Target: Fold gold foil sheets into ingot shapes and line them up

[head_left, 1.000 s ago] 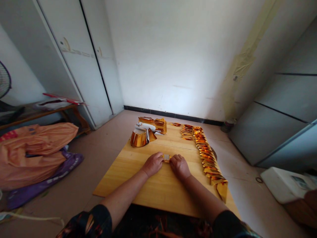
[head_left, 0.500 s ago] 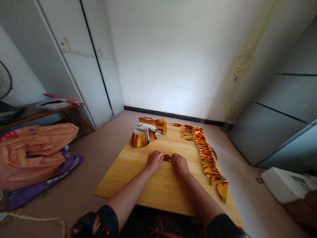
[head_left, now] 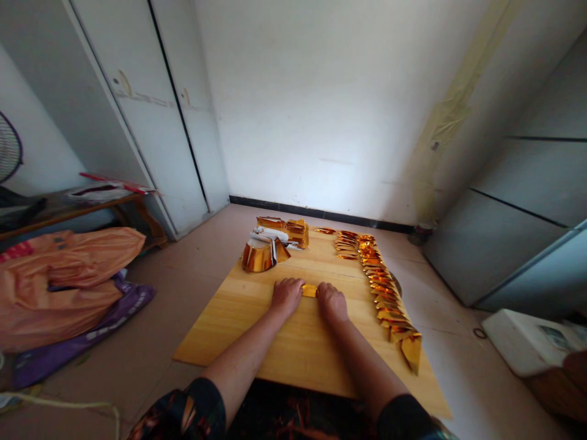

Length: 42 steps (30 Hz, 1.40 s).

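Note:
Between my hands, over the middle of the wooden board (head_left: 293, 342), is a small folded piece of gold foil paper (head_left: 310, 290). My left hand (head_left: 287, 296) is closed on its left end, and my right hand (head_left: 332, 301) is closed on its right end. The fingertips are partly hidden behind the knuckles. Beyond my left hand stands a curved stack of gold foil sheets (head_left: 258, 255) with white backs. A long row of folded gold foil pieces (head_left: 384, 287) runs down the board's right side.
More gold foil sheets (head_left: 298, 232) lie at the back left of the board, and a short row of folded pieces (head_left: 347, 245) at the back. An orange bag (head_left: 68, 281) lies on the floor at left. A white box (head_left: 527, 342) stands at right.
The foil piece between my hands now shows a flatter, brighter yellow face, where darker creased foil showed before. My right hand has shifted very slightly left.

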Each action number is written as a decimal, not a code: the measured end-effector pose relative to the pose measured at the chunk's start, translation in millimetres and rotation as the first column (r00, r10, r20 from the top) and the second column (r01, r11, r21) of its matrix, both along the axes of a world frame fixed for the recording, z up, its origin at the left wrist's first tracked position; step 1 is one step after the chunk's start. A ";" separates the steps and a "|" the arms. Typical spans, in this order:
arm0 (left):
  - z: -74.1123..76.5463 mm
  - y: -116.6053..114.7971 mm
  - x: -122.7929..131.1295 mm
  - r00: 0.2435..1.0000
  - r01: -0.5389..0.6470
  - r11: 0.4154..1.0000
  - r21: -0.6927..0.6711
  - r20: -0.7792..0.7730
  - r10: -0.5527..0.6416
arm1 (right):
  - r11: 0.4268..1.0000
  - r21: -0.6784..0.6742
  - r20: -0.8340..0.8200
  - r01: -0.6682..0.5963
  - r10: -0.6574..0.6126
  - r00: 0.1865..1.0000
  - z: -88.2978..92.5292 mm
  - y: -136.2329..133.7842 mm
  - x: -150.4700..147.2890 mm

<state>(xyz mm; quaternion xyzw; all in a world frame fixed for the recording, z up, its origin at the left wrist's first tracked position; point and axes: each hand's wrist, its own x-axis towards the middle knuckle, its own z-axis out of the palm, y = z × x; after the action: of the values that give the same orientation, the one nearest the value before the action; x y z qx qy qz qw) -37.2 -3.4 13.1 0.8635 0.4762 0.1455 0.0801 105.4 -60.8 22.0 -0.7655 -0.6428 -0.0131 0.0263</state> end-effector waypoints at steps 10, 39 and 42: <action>8.1 -2.2 0.5 1.000 0.030 0.999 0.032 -0.008 -0.029 | 0.999 0.043 -0.030 -0.027 0.029 0.999 3.0 -2.9 -1.7; 5.6 11.2 -13.5 0.994 -0.008 0.993 -0.121 0.112 0.022 | 0.961 -0.171 -0.263 0.215 -0.255 0.930 27.9 18.4 -18.7; 6.8 10.5 -13.9 0.994 -0.005 0.992 -0.126 0.107 0.019 | 0.958 -0.200 -0.303 0.207 -0.261 0.916 26.8 19.2 -11.6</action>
<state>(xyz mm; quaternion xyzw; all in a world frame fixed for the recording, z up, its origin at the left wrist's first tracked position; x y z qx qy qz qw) -51.1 7.1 19.9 0.8447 0.4845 0.1622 0.1592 93.8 -41.6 48.7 -0.8281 -0.5319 0.1637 0.0673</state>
